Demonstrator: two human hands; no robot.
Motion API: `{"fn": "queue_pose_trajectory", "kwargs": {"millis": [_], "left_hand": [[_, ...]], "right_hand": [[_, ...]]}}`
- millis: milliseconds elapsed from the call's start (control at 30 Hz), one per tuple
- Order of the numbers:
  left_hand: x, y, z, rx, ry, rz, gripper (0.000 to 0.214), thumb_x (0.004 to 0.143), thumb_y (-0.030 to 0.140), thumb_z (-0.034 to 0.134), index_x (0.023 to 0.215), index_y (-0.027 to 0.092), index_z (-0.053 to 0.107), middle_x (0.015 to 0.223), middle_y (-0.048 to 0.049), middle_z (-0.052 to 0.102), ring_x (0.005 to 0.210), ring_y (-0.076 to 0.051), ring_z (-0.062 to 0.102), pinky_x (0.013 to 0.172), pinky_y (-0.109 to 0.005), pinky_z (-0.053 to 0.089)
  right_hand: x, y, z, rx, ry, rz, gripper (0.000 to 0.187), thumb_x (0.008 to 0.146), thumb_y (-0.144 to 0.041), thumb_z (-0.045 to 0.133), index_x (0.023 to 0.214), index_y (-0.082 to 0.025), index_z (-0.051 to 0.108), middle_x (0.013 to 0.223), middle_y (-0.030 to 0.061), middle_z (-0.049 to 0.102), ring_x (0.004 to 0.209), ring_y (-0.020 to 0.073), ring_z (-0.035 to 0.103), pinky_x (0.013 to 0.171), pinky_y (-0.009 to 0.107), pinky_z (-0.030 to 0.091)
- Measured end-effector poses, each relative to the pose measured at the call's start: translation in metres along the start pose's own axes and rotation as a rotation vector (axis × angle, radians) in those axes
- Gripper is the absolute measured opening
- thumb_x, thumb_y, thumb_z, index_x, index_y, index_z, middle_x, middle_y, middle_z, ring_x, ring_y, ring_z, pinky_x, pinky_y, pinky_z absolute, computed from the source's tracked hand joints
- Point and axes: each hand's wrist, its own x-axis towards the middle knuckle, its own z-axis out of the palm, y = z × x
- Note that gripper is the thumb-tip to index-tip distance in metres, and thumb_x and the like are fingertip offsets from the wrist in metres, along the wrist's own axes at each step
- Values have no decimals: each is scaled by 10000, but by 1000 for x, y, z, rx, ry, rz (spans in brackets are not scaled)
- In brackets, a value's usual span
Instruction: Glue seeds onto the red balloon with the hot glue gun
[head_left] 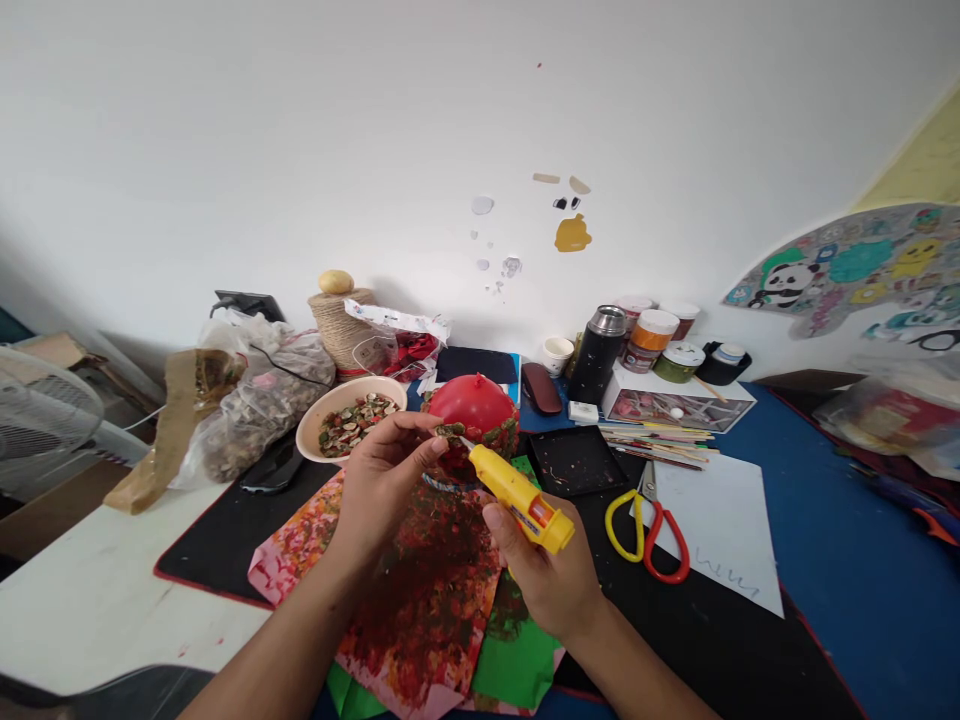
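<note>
My right hand (551, 570) grips a yellow glue gun (521, 497), its nozzle pointing up and left. The nozzle tip meets a small green-brown piece (450, 431) pinched in the fingers of my left hand (382, 478). Just behind both hands a red balloon (474, 405) sits upright, with a band of similar small pieces stuck around its lower part. Left of the balloon stands a cream bowl (315, 417) filled with mixed dried pieces. Under my hands lies a paper sheet (420, 580) smeared red and dark, over green paper.
Yellow and red scissors (649, 525) lie right of my hands beside a white sheet (724, 525) and a black tray (574, 460). Bags of dried material (255, 395), a twine spool (341, 325), a flask (596, 350) and jars (652, 335) line the back. A fan (41, 415) stands far left.
</note>
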Motion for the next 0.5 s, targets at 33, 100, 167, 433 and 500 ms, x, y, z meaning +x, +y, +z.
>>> {"fn": "queue_pose_trajectory", "kwargs": {"millis": [33,100,167,433,500], "left_hand": [[0,0,0,1,-1,2,318,771,388,973,958,195,804,836,-43,790,715,-186,734,658,-282,626],[0,0,0,-1,-5,1,319,775,393,970,965,195,806,834,-42,787,716,-185,733,660,-283,625],[-1,0,-1,-8,-5,2,324,774,397,972,967,196,807,836,-40,786,717,-183,731,662,-282,625],[0,-3,-2,-5,23,-14,348,768,406,979,977,194,799,881,-42,794,747,-183,739,671,-278,630],[0,-3,-2,-2,31,-15,354,771,413,976,981,192,796,873,-42,791,744,-188,742,665,-282,630]], "right_hand": [[0,0,0,4,-6,9,479,1072,-511,609,687,-226,583,592,-25,540,532,145,532,542,261,437],[-1,1,0,6,-12,19,485,1076,-516,604,686,-228,579,584,-27,533,523,144,525,536,260,436],[-1,1,0,-2,-8,11,483,1077,-509,602,686,-226,582,588,-26,536,525,143,527,538,259,434],[0,-1,0,-11,5,-11,467,1072,-475,613,680,-225,566,584,-33,526,517,136,513,528,256,413],[0,-1,0,-12,6,-17,459,1070,-468,615,683,-225,571,590,-32,526,524,138,514,535,258,417]]}}
